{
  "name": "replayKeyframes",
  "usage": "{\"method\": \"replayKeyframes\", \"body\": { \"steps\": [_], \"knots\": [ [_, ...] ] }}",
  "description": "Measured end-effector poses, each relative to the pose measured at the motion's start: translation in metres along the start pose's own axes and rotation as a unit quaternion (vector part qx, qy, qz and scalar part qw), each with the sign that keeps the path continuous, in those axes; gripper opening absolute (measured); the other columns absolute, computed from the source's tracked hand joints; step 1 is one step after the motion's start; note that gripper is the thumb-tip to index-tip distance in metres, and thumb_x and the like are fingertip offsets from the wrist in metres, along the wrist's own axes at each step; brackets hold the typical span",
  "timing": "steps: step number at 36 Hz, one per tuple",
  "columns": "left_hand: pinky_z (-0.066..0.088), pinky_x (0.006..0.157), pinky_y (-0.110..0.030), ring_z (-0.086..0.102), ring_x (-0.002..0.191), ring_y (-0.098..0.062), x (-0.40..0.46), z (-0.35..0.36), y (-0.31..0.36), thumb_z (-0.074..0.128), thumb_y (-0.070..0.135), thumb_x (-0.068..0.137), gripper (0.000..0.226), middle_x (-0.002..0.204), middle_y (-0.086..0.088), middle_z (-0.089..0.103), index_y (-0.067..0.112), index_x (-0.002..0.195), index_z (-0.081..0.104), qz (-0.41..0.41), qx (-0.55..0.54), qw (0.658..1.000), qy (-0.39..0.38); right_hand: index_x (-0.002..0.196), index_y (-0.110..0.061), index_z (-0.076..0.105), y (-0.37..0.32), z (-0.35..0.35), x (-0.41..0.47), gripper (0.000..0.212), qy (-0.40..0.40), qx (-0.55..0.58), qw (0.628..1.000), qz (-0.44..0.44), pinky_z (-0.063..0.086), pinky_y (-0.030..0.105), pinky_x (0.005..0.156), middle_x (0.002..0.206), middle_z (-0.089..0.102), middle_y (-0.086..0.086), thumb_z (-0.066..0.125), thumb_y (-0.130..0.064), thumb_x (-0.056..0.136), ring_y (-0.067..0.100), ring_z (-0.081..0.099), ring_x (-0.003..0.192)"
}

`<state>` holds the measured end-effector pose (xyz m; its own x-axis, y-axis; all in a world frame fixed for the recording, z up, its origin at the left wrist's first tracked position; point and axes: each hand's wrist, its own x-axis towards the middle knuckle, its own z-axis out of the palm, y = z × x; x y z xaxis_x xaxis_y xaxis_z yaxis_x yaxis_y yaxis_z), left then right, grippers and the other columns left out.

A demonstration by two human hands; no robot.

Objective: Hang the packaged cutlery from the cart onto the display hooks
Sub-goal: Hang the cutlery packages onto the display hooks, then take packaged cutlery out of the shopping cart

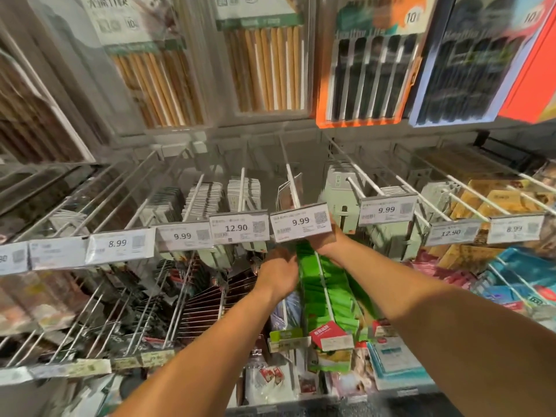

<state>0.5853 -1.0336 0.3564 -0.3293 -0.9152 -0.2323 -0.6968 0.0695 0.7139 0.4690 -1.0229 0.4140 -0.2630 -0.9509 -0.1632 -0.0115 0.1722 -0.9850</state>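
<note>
Below, both hands are being held under the 9.99 price tag [301, 225]: left hand [278, 273] beside green packages [331, 284], right hand [326, 242] (grips cannot be told).

We see a brightly and evenly lit display, the light seeming to fall from above and in front. Shadows are soft and gather under the price tags [300, 221] and between the lower hooks [192, 299]. Motion blur smears much of the frame: the chopstick packs [258, 64] along the top streak, their print unreadable, and the far left edge dissolves into brown bands. The middle tags stay sharp enough for us to read 9.99 and 12.90. Wide-angle distortion fans the rails [373, 182] outward and bends the shelf line at both sides. Our forearms [421, 299] are warmly lit, without glare.
</note>
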Motion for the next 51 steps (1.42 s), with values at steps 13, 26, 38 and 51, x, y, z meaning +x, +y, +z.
{"method": "replayKeyframes", "body": {
  "steps": [13,26,38,51],
  "knots": [
    [0.044,0.088,-0.032,0.060,0.110,-0.031,-0.060,0.006,0.006,0.046,0.019,0.099,0.027,0.118,-0.013,0.067,0.009,0.118,0.061,0.067,0.030,0.997,0.003,0.094,-0.017,0.066,0.031,-0.015,-0.073,0.014,-0.006,-0.101,0.994,0.052,0.054,0.035,0.085,0.101,0.069,0.005,0.056,-0.009,0.098,0.019,0.066,0.090],
    [0.043,0.078,-0.030,0.063,0.103,-0.033,-0.148,0.058,0.047,0.047,0.020,0.098,0.020,0.106,-0.017,0.070,0.011,0.095,0.063,0.141,0.109,0.982,-0.065,0.095,-0.004,0.069,0.052,-0.086,-0.200,0.011,0.081,-0.108,0.988,0.080,0.043,0.021,0.049,0.087,0.065,0.009,0.059,-0.008,0.096,0.015,0.061,0.063],
    [0.048,0.078,-0.038,0.066,0.094,-0.035,-0.269,0.147,0.107,0.048,0.022,0.099,0.026,0.097,-0.020,0.071,0.008,0.084,0.065,0.221,0.104,0.961,-0.129,0.082,-0.007,0.062,0.077,-0.176,-0.371,0.015,0.194,-0.055,0.977,0.073,0.039,0.017,0.043,0.072,0.058,0.010,0.059,-0.010,0.096,0.012,0.053,0.054],
    [0.055,0.080,-0.052,0.068,0.090,-0.042,-0.477,0.304,0.164,0.047,0.034,0.089,0.038,0.097,-0.028,0.068,0.001,0.088,0.065,0.283,0.004,0.911,-0.302,0.082,-0.017,0.062,0.124,-0.276,-0.640,0.017,0.348,-0.040,0.927,0.136,0.044,0.020,0.055,0.073,0.062,0.003,0.055,-0.017,0.097,0.003,0.057,0.048]
  ]
}}
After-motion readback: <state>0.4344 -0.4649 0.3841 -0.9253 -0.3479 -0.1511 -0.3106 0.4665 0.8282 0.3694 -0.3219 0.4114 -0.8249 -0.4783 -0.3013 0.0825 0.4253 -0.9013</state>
